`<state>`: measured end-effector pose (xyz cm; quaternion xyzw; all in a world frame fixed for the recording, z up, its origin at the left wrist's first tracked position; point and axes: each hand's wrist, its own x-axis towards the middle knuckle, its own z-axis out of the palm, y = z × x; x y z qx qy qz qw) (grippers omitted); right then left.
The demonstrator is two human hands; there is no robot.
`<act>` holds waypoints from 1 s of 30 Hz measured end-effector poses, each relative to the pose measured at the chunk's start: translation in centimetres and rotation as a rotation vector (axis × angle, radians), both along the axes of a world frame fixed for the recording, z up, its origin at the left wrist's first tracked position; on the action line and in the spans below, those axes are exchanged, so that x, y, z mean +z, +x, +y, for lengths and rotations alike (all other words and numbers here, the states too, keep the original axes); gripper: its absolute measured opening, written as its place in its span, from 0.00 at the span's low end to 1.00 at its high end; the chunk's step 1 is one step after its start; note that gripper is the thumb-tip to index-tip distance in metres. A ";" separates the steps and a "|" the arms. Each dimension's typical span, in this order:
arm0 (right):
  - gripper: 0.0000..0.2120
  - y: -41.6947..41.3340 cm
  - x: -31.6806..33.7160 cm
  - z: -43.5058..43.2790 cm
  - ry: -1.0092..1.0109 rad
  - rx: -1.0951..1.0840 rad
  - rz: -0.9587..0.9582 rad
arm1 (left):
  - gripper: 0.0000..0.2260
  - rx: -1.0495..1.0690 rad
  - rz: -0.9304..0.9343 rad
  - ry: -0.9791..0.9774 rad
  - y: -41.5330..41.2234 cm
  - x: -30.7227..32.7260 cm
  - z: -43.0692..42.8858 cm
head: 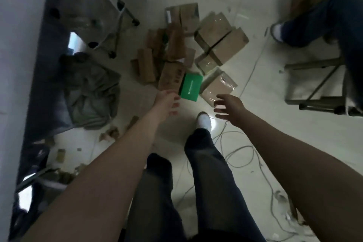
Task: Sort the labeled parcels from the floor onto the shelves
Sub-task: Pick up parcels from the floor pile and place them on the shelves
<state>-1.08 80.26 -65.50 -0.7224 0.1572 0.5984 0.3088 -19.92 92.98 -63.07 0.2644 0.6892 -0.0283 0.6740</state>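
Both arms reach down toward centre frame; left hand [167,103] just below-left of the green box [191,87], fingers loosely curled, gripping nothing; contact with the box unclear through blur; right hand [230,108] fingers spread, empty, near a taped cardboard parcel [218,86]; brown parcels [216,39] heaped on the floor [275,104] above; cables [237,151] lower right.

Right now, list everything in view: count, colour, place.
cardboard parcels: about a dozen, brown, floor ahead
green box: one, green, pile's near edge
cloth: one, grey-green, floor left
cables: several, pale, floor right
cardboard scraps: several, brown, floor left
metal frames: two, grey, top left, right
another person's leg: one, blue trousers, top right
own legs: two, dark trousers, centre
left hand: one, open, beside green box
right hand: one, open, fingers spread
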 end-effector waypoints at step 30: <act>0.23 9.5 -35.1 -6.3 -0.004 -0.784 -0.072 | 0.28 -0.365 -0.029 -0.142 19.8 -36.6 -2.9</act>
